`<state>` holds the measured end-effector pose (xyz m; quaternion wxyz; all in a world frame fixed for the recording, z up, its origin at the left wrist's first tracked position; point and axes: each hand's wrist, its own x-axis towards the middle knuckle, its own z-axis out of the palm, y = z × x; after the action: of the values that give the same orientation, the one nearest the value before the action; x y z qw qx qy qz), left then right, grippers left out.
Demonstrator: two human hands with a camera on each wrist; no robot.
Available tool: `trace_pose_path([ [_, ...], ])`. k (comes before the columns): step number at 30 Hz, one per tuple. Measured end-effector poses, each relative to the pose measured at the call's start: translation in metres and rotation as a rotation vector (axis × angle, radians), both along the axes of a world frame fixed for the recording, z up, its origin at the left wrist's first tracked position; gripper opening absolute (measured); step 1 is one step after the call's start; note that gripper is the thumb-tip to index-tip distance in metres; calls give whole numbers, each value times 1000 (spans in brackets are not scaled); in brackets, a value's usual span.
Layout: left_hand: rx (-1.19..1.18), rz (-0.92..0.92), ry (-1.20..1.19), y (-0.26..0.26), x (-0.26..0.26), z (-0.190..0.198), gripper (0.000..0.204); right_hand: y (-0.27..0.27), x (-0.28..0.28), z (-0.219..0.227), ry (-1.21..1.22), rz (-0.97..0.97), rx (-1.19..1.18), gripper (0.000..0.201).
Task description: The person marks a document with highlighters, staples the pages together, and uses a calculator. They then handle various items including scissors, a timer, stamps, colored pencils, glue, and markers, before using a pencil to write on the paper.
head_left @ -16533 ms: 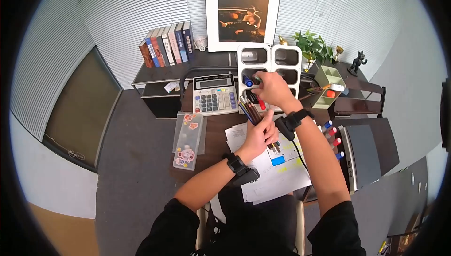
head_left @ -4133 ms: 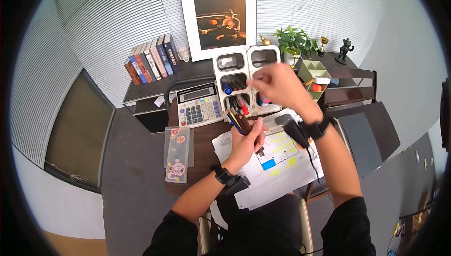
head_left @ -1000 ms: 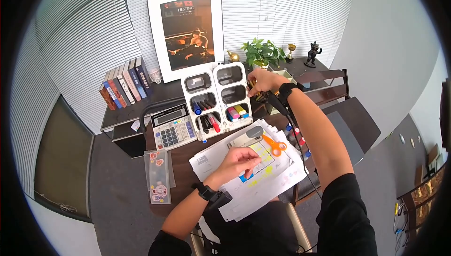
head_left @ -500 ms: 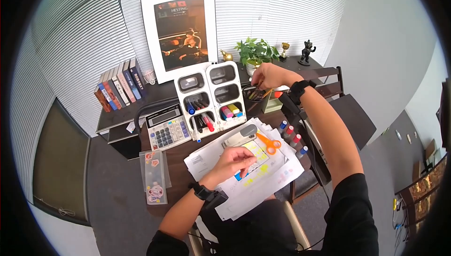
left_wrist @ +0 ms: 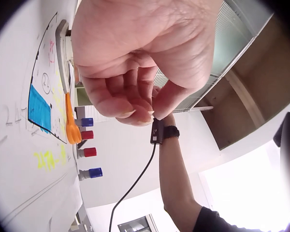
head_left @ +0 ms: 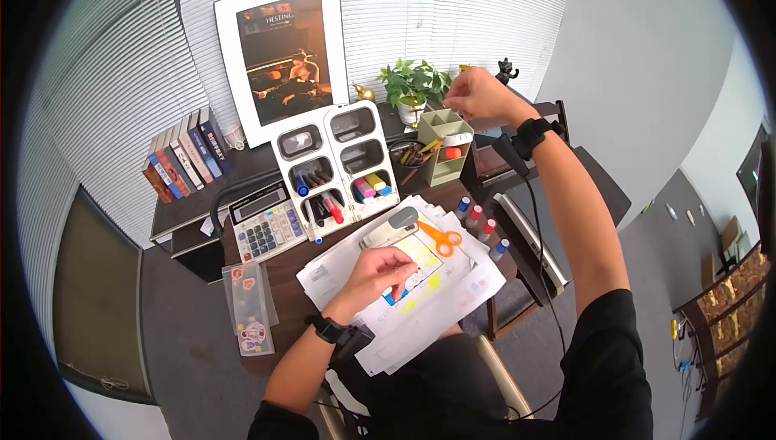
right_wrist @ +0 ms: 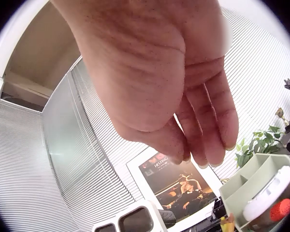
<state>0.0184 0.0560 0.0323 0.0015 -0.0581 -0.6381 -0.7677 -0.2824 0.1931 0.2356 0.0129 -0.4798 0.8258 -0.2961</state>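
Observation:
My left hand (head_left: 376, 278) hovers over the marked papers (head_left: 453, 298), fingers loosely curled and thumb near the fingertips. The left wrist view shows nothing held between them. My right hand (head_left: 485, 96) is raised above the light green desk organizer (right_wrist: 234, 193), its fingers relaxed and holding nothing. Beside that organizer, a black pen cup (head_left: 407, 172) holds several pencils and pens (head_left: 415, 153). A white organizer (head_left: 330, 145) with oval compartments leans upright at the back, with highlighters (head_left: 370, 188) and markers (head_left: 311, 181) in its lower openings.
Orange-handled scissors (head_left: 444, 240) and a stapler (head_left: 390, 230) lie on the papers. Several capped markers (head_left: 475, 218) line the right side. A calculator (head_left: 264, 226) and a clear stickered pouch (head_left: 249, 311) are at left. A cable (head_left: 540, 238) hangs from the right wrist.
The bunch of pens and pencils earlier in my left hand is gone from it; pencils now stand in the black cup. My right hand has risen from the cup and moved right. The view has shifted.

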Motion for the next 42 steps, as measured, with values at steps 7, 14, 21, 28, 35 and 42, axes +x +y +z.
trace_pose_path([
  [7,8,1,2,1,1,0,21,38,-4,-20,22,-58,136,29],
  [14,3,-11,4,1,0,-1,20,63,2,-78,-55,-22,176,23],
  [21,9,-18,-17,4,1,-2,17,63,-1,-136,483,-87,253,36],
  [28,-9,-8,-16,2,0,-2,16,54,-10,-147,533,-105,311,37],
  [35,13,-17,-20,3,1,-1,17,41,-12,-154,568,-159,279,34],
  [42,-15,-16,-13,2,0,-1,17,33,-15,-162,583,-147,147,28],
])
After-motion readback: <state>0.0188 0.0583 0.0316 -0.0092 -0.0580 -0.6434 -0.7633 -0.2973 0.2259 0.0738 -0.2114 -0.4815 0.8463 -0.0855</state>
